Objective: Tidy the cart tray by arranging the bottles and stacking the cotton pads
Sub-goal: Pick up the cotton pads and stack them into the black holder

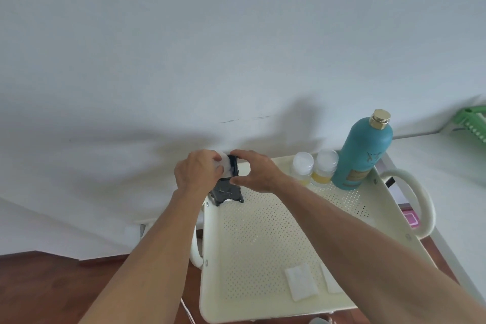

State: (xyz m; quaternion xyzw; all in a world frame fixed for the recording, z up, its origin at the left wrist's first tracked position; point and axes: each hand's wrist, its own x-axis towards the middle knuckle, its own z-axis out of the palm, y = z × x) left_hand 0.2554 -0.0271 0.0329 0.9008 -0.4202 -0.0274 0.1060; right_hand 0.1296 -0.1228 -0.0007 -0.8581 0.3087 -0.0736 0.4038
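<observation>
A cream perforated cart tray (263,239) lies below me. At its far left corner stands a black ornate holder (227,193). My left hand (197,174) pinches a small stack of white cotton pads (224,163) at the holder's top. My right hand (256,173) grips the holder's upper part between thumb and fingers. A tall teal bottle (364,155) with a gold cap stands at the far right corner, with two small white-capped bottles (302,167) (324,167) of yellow liquid beside it. One loose cotton pad (301,281) lies near the front edge; another pad (332,281) is partly hidden by my right forearm.
A white wall is close behind the cart. The cart has looped handles on the right (418,200) and the left (196,250). A white table (447,160) with a green rack (473,123) stands to the right. Wooden floor (52,287) lies on the left.
</observation>
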